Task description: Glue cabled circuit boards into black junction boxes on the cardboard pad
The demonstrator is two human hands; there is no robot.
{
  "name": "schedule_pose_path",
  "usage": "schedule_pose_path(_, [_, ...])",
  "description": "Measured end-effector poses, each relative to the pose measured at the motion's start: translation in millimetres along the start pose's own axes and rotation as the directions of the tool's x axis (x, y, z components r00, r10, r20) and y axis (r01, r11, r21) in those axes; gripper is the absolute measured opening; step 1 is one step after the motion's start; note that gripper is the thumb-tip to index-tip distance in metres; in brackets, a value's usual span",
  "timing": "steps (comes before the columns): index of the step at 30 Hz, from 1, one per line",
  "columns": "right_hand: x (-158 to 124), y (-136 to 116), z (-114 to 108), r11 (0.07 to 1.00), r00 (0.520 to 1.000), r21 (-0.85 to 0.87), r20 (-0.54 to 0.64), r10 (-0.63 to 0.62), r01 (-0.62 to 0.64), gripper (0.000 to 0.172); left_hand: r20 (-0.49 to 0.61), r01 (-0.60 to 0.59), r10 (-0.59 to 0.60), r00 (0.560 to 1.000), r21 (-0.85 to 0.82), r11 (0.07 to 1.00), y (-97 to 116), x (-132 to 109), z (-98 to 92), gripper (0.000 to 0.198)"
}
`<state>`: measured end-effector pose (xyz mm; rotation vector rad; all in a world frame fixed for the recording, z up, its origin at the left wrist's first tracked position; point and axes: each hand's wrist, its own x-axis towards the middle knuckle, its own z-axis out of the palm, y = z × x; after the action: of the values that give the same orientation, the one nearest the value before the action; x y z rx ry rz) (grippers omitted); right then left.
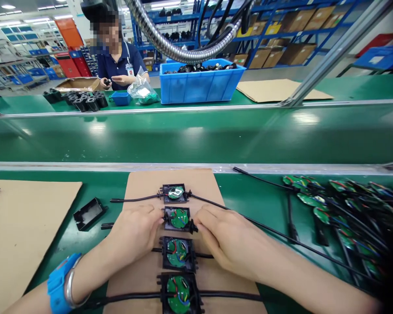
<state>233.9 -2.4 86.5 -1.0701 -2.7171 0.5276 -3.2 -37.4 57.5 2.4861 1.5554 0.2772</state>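
Two bare hands worked at a black plastic housing, second from the twelve o'clock end of a column of four on a cardboard sheet over a green tabletop. It lay toward six o'clock from the view's centre, open face up, showing a green circuit board. At its nine o'clock side, the left hand's fingers curled almost closed, apparently around a black cable; at three o'clock, the right hand's fingers pinched a cable fitting. Exact contact was partly hidden. Good handling seemed to mean pressing both sides down evenly, keeping the cables in line and the board flat. The cable line ran nine to three o'clock; the housing looked nearly square, so its own long axis was unclear.
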Motion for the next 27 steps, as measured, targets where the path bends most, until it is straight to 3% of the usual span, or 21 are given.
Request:
schedule_pose_path(4, [11, 3, 4, 0.998, 0.988, 0.013, 0.145, 0.057, -0.060, 0.016, 0.027, 0.000, 0.000, 1.000, 0.028, 1.000, 0, 9, -0.3, 0.029])
schedule_pose_path(7, [17, 3, 4, 0.998, 0.977, 0.015, 0.209, 0.050, -0.055, 0.023, 0.026, -0.004, 0.004, 1.000, -0.008, 1.000, -3, 12, 0.0, 0.026])
schedule_pose_path(15, [28, 5, 12, 0.999, 0.957, -0.030, 0.286, 0.042, -0.035, 0.033, 0.017, -0.006, 0.009, 1.000, -0.164, 0.987, -12, 14, 2.9, 0.019])
schedule_pose_path(20, [29, 3, 10, 0.998, 0.954, -0.047, 0.295, 0.062, -0.051, 0.034, 0.042, -0.058, 0.059, 0.997, -0.029, 0.998, -2, 16, 0.8, 0.024])
schedule_pose_path(27, [26, 5, 14, 0.998, 0.953, -0.044, 0.296, 0.055, -0.044, 0.036, 0.265, 0.073, -0.110, 0.958, 0.145, 0.987, 1, 19, 11.4, 0.022])
